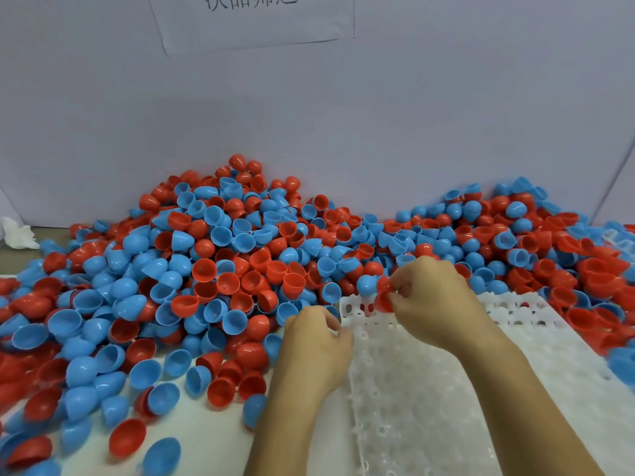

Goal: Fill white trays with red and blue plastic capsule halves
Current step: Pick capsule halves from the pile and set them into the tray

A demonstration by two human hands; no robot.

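Note:
A big heap of red and blue capsule halves (220, 255) covers the table from the left edge to the far right. A white tray (429, 389) with rows of round holes lies in front of me, its far left corner near the heap. My right hand (436, 300) hovers over that far corner with its fingers closed on red capsule halves (383, 293). A blue half (366, 285) sits just left of them. My left hand (316, 341) rests at the tray's left edge, fingers curled; whether it pinches the tray edge is unclear.
A grey-white wall (309, 115) stands right behind the heap, with a paper sheet (254, 18) taped on it. A crumpled white tissue (19, 233) lies at the far left. Loose halves (144, 407) are scattered over the white table surface on the near left.

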